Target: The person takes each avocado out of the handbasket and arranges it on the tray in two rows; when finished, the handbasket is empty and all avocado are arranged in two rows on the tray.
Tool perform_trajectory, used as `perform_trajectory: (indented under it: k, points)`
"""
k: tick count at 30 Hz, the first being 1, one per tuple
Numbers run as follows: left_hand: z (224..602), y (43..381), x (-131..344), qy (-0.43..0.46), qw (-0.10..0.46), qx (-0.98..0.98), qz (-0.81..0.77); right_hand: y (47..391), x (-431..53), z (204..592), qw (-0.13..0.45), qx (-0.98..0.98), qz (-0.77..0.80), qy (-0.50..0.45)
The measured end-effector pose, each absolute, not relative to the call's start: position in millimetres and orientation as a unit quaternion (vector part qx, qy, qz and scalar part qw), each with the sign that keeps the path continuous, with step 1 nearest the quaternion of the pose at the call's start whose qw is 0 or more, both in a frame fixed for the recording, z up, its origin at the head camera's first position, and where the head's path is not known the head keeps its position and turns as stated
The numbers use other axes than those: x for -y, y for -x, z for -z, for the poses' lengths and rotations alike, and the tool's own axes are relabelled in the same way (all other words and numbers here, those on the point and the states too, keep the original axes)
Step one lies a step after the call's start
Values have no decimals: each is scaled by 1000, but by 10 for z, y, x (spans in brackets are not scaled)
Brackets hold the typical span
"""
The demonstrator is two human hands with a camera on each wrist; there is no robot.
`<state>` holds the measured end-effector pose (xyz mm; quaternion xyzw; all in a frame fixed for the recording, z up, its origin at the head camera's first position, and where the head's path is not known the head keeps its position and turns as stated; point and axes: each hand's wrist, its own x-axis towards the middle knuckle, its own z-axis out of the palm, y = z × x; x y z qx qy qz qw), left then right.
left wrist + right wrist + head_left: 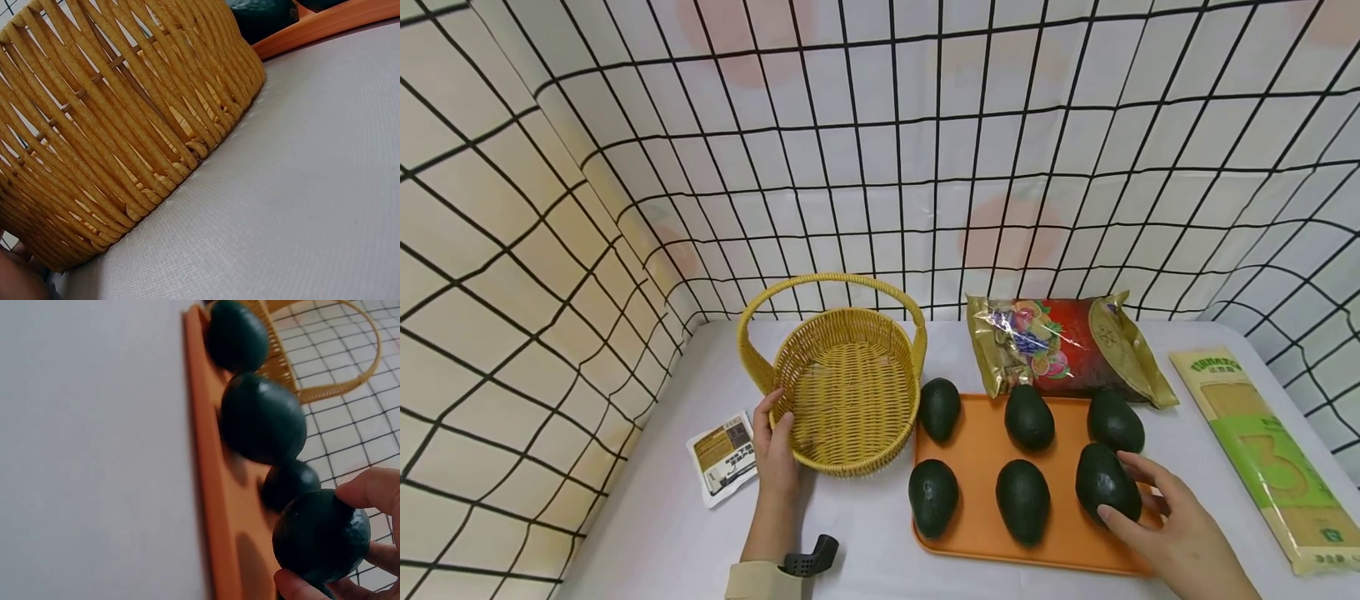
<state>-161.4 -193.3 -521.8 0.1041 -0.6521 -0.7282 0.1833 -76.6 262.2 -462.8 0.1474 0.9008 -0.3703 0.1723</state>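
My left hand [777, 450] grips the near left rim of a round yellow wicker basket [850, 400] with a tall arched handle. The basket's woven side [131, 119] fills much of the left wrist view. My right hand [1176, 517] holds a dark green avocado [1105, 482] between thumb and fingers over the right end of an orange tray [973, 540]. In the right wrist view this avocado [322, 536] appears raised off the tray. Several other avocados lie in two rows on the tray, among them a near middle one [1022, 502] and a far right one [1116, 423].
Behind the tray lies a red and gold bag [1067, 346] with fruit pictures. To the right is a long noodle-like packet [1270, 458] with a green band. A small white and brown sachet [724, 458] lies left of the basket. Black netting [865, 125] over pale cloth surrounds the table.
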Motion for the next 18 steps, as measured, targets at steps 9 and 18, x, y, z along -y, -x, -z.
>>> perform_trajectory:
  k: [9,18]
  points:
    - [5216,1618,1932,-97,177,652,731,713,-2886,4852,197,-906,338,-159]
    - [5210,1610,1930,-96,180,655,728,658,-2935,4908,197,-913,311,-177]
